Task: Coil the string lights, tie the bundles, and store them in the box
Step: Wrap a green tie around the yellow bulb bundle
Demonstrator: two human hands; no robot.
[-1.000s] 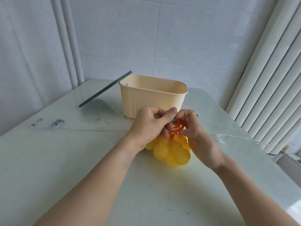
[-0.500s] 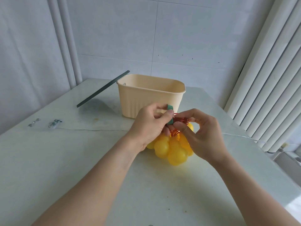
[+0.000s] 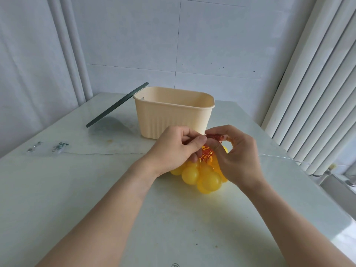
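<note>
Yellow bulbs (image 3: 200, 175) lie bunched on the table (image 3: 173, 218) just in front of the box (image 3: 173, 114), so the coiling of this strand looks done, or nearly so. The orange wire (image 3: 209, 151) rises from them in a gathered neck. The left hand (image 3: 173, 149) pinches that neck from the 9 o'clock side, thumb and fingers curled round it; the right hand (image 3: 237, 155) pinches the top of the wire from 3 o'clock. Tying seems to be the step in hand, though no finished knot shows. The box appears empty as far as its inside is visible, so storing is not yet done. A second, thin clear strand (image 3: 106, 153) runs across the table from 9 to 3 o'clock, uncoiled, ending at a small clear pack (image 3: 48, 148). The bundle's long axis runs roughly 12 to 6 o'clock, wire end towards the box, bulbs towards the person. A dark lid (image 3: 115, 108) leans on the box at 11 o'clock.
</note>
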